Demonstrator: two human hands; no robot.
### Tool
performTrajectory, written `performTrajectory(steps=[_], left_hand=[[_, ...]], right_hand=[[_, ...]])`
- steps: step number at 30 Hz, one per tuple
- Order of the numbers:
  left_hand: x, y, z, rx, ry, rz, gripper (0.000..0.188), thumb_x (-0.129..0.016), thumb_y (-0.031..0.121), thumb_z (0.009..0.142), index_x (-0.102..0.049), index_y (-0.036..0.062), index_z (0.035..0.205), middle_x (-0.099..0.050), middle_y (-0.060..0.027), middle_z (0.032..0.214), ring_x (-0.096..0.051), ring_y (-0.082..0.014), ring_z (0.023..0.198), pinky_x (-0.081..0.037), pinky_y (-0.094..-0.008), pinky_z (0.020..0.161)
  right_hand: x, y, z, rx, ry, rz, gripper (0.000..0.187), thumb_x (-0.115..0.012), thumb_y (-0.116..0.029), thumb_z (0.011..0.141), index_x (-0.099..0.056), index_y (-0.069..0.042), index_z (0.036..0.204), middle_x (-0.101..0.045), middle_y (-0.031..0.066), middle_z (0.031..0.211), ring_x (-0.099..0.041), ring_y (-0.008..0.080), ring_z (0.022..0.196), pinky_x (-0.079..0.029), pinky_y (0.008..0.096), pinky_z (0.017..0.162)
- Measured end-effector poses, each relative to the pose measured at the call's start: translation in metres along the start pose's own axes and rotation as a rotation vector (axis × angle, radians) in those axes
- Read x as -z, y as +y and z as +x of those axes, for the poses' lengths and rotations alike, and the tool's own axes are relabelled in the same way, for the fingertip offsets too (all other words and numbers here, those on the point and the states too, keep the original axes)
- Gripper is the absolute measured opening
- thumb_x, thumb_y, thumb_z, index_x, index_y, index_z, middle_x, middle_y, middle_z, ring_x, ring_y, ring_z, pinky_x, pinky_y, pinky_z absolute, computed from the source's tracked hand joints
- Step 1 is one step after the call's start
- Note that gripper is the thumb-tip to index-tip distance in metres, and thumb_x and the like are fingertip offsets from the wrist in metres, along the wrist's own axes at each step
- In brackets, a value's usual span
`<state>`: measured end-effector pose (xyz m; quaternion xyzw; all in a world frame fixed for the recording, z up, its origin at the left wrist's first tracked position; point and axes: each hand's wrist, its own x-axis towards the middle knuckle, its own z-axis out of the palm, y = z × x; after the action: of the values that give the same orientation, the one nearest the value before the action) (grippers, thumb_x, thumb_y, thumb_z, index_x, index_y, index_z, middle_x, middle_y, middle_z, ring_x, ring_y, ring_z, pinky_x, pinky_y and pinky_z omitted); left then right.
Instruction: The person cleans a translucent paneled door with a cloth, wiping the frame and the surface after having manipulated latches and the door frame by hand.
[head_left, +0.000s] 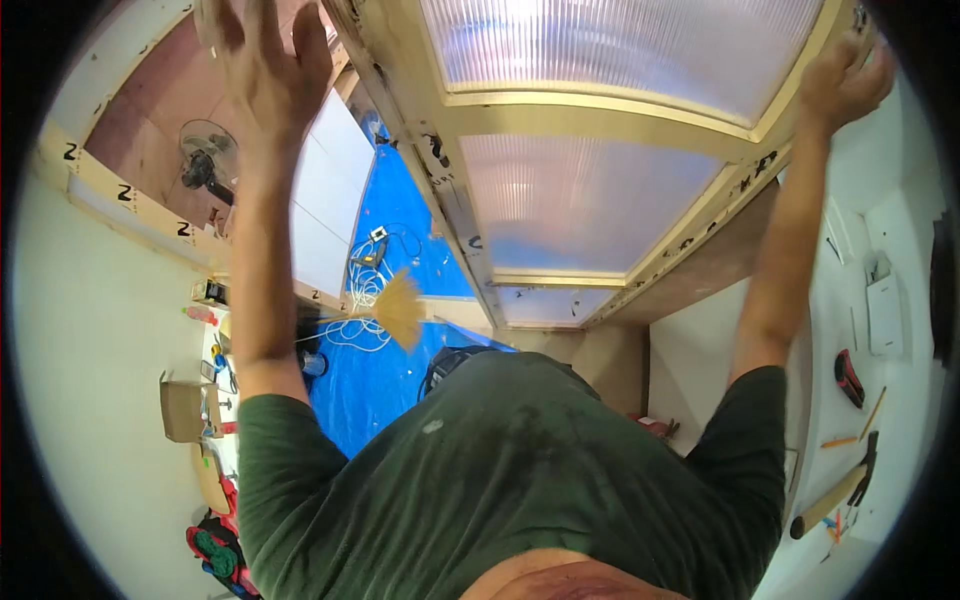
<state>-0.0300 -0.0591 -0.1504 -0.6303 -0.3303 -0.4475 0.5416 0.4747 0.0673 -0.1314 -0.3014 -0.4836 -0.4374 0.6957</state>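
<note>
The left hand (268,65) is raised, its fingers apart and closed on nothing visible, the tips running off the upper edge. The right hand (848,85) is raised at the outer edge of a wooden-framed door (600,120) with ribbed translucent panels, fingers partly bent; whether it is clamped on anything I cannot tell. The door stands between both hands. Left of the left hand shows a fan (205,160); well below it, a straw broom (398,310) and blue tarp (375,400). Below the right hand lie a utility knife (849,380) and a hammer (832,495).
</note>
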Motion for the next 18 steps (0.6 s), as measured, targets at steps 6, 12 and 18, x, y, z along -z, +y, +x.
performTrajectory(steps=[6, 12, 18], left_hand=[[0.003, 0.116, -0.126, 0.257, -0.545, -0.07, 0.077, -0.078, 0.022, 0.085, -0.047, 0.0104, 0.155, -0.037, -0.0208, 0.164, -0.028, -0.0407, 0.155, -0.021, -0.0544, 0.124], [0.024, 0.151, -0.157, 0.309, -0.532, -0.108, 0.041, -0.077, 0.019, 0.084, -0.073, 0.0105, 0.124, -0.053, -0.0124, 0.148, -0.042, -0.0425, 0.139, -0.024, -0.0574, 0.115], [-0.032, 0.195, -0.119, 0.953, -0.133, -0.351, 0.014, -0.075, 0.015, 0.091, -0.07, 0.0024, 0.096, -0.068, -0.0137, 0.087, -0.067, -0.028, 0.076, -0.054, -0.0387, 0.071]], right_hand=[[0.053, -0.17, -0.176, 0.023, -0.596, 0.5, 0.056, -0.071, -0.013, 0.09, -0.058, -0.01, 0.144, -0.046, 0.0142, 0.16, -0.038, 0.0313, 0.152, -0.024, 0.0512, 0.124], [0.055, -0.234, -0.202, 0.044, -0.7, 0.452, 0.035, -0.077, -0.018, 0.086, -0.073, -0.013, 0.121, -0.061, 0.0029, 0.139, -0.054, 0.026, 0.129, -0.029, 0.0471, 0.112], [0.024, -0.233, -0.192, -0.063, -0.609, 0.55, 0.015, -0.074, -0.017, 0.085, -0.075, -0.014, 0.1, -0.067, -0.0022, 0.105, -0.059, 0.022, 0.098, -0.036, 0.0418, 0.092]])
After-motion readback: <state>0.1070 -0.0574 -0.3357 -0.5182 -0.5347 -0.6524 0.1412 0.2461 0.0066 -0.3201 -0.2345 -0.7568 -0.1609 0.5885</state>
